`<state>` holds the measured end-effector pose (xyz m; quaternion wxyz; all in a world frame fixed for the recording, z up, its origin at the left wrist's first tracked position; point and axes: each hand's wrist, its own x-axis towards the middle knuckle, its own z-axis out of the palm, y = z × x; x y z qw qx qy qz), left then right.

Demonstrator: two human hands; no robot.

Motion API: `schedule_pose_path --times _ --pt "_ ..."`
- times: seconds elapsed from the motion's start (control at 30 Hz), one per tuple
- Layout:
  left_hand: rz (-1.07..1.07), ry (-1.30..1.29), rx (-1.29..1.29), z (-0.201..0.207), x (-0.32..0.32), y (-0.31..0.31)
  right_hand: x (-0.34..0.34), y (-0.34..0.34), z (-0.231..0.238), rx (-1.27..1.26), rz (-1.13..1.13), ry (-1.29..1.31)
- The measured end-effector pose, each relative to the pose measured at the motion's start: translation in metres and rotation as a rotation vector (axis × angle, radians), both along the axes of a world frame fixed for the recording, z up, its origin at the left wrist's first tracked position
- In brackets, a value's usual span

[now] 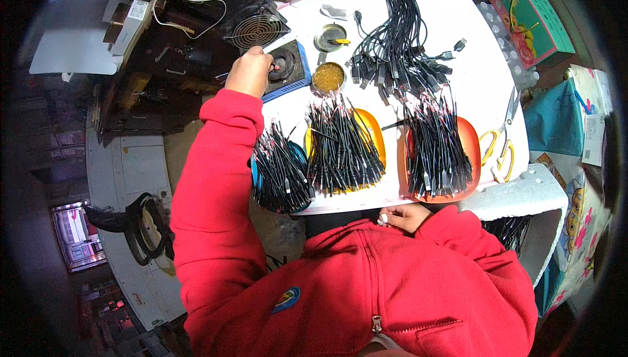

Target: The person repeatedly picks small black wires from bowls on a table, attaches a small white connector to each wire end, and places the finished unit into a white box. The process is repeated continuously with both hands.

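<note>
My left hand (250,74) reaches over the left side of a blue box-shaped device (299,63) with a dark round top, perhaps a solder pot. Its fingers are pinched together over the top; a tiny reddish bit shows at the tips, too small to name. Low at the table's front edge is my right hand (407,217), fingers curled, with a small white spot at the tips that I cannot make out. Between the hands, bundles of black cables with stripped ends lie in a blue tray (256,172), a yellow tray (374,131) and an orange tray (468,141).
Behind the trays stand a tin of amber paste (328,78) and another round tin (330,36). More black USB cables (392,30) spread across the back. Yellow-handled scissors (502,141) lie at the right edge. A fan with a round grille (257,30) stands behind the blue device.
</note>
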<state>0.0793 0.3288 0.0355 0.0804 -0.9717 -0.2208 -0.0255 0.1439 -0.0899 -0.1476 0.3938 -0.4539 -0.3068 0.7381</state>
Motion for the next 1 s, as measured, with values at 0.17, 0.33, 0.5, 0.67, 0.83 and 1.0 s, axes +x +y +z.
schedule_pose_path --times 0.17,0.33,0.5,0.67,0.83,1.0 --pt "0.016 0.042 0.034 -0.001 0.003 0.001 0.0 0.001 0.0 0.029 0.02 -0.024" --pt "0.026 0.047 0.055 -0.004 0.003 0.002 0.0 -0.001 0.003 0.072 -0.016 -0.075" --pt "0.011 -0.132 -0.009 0.008 -0.008 0.0 -0.001 -0.003 0.005 0.106 -0.088 -0.062" --pt "0.008 -0.456 0.059 0.055 -0.068 -0.004 -0.002 -0.008 0.011 0.24 -0.157 -0.21" --pt "0.087 -0.941 0.389 0.11 -0.171 -0.025 -0.006 -0.017 0.031 0.326 -0.182 -0.422" --pt "0.244 -1.62 0.014 0.162 -0.24 -0.108 -0.006 -0.022 0.086 0.363 -0.123 -0.616"
